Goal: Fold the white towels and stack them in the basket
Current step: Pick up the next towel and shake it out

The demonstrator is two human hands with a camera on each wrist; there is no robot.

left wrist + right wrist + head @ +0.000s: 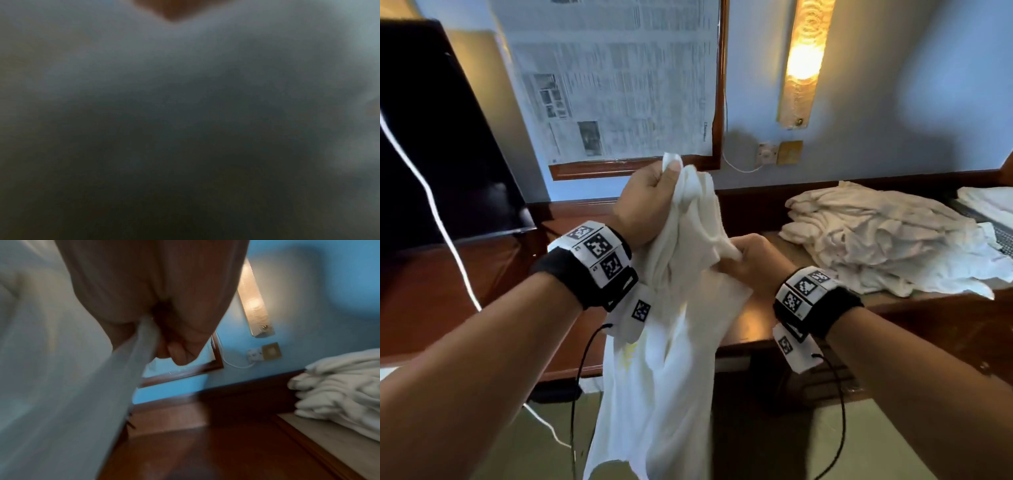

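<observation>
Here, both hands hold one white towel [654, 377] in the air.
Left hand [650, 202] pinches its top edge; right hand [751, 260] grips a fold lower down. Towel pile [887, 240] lies far right on the desk [750, 329].

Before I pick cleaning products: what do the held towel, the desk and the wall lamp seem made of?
Held towel: thin, soft white cloth, probably cotton; it drapes limply. Desk: dark, glossy varnished wood or veneer; it reflects light. Wall lamp: translucent textured panel, glass or resin, with brass-coloured fittings.
</observation>
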